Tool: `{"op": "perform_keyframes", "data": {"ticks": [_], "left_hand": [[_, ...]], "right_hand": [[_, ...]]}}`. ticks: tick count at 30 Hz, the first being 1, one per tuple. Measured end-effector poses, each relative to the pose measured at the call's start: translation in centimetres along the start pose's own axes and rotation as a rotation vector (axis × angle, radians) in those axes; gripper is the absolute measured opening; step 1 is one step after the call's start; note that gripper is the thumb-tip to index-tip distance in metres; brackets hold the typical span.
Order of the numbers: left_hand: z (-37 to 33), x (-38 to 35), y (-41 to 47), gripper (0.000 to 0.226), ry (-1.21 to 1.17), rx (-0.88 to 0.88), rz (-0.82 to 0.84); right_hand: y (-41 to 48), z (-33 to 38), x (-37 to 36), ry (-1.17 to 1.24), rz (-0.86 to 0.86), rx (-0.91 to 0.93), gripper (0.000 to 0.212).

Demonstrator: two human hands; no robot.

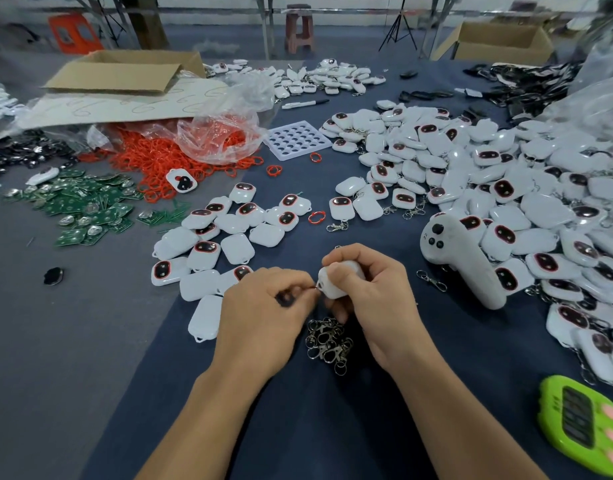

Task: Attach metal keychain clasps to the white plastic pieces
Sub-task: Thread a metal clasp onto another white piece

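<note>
Big pile of white pieces at 3 o'clock. Yr R hand & L hand meet mid-table, clasp heap at their 6. R curls round 1 white piece; L pinches a clasp at its 9.

Soft, even overhead light, faint shadows, sheen on the white plastic pieces (bowed edges, blurry corners).
</note>
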State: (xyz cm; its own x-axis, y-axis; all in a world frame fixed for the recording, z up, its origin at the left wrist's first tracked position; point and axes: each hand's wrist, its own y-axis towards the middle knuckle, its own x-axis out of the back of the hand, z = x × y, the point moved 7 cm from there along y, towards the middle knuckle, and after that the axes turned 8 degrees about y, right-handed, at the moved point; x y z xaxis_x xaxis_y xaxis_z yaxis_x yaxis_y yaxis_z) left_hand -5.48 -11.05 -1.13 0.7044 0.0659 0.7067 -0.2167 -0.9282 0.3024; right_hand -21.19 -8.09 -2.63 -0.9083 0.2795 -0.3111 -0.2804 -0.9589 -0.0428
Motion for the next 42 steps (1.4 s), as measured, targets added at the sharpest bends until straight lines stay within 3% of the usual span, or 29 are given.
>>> {"op": "perform_keyframes", "data": {"ticks": [2, 4, 8, 12, 15, 18, 22, 25, 29, 33, 38, 42], "left_hand": [[0.8, -0.2, 0.2, 0.013, -0.212, 0.093, 0.038], [0.4, -0.5, 0.3, 0.014, -0.314, 0.079, 0.110], [0.2, -1.1, 0.6, 0.015, -0.355, 0.081, 0.187], [0.7, -1.0, 0.6, 0.015, -0.242, 0.099, 0.137], [0.3, -0.4, 0.2, 0.025, 0.035, 0.063, 0.033], [-1.4, 0.3, 0.1, 0.033, 0.327, -0.103, -0.065], [-3.3, -0.3, -0.5, 0.024, 0.403, -0.328, -0.174], [-3.9, -0.9, -1.0, 0.018, 0.459, -0.390, -0.198], [-2.9, -0.9, -0.4, 0.019, 0.290, -0.223, -0.092], [-0.1, -1.4, 0.5, 0.009, -0.313, 0.105, 0.051], [-0.4, -1.4, 0.8, 0.003, -0.456, 0.115, 0.099], [-0.9, -1.6, 0.8, 0.018, -0.453, 0.061, 0.187]], "right_hand": [[0.0, -0.1, -0.4, 0.117, 0.030, -0.032, 0.029], [0.0, -0.3, -0.6, 0.202, 0.041, -0.058, 0.027], [0.1, -0.6, -0.7, 0.277, 0.035, -0.087, 0.025], [0.1, -0.7, -0.6, 0.211, 0.015, -0.043, 0.021], [0.0, -0.6, -0.5, 0.095, -0.007, 0.010, 0.030], [-0.1, -0.5, -0.4, 0.039, -0.028, 0.036, 0.026], [-0.3, 0.0, 0.1, -0.132, -0.081, 0.133, 0.028], [-0.8, 0.6, 0.2, -0.302, -0.120, 0.212, 0.033], [-0.5, 0.3, 0.3, -0.153, -0.138, 0.145, 0.031], [0.0, -0.6, 0.5, 0.185, -0.120, -0.039, 0.016], [0.2, -0.6, 0.2, 0.227, -0.083, -0.068, 0.013], [0.0, -0.6, -0.3, 0.164, -0.033, -0.033, 0.014]]}}
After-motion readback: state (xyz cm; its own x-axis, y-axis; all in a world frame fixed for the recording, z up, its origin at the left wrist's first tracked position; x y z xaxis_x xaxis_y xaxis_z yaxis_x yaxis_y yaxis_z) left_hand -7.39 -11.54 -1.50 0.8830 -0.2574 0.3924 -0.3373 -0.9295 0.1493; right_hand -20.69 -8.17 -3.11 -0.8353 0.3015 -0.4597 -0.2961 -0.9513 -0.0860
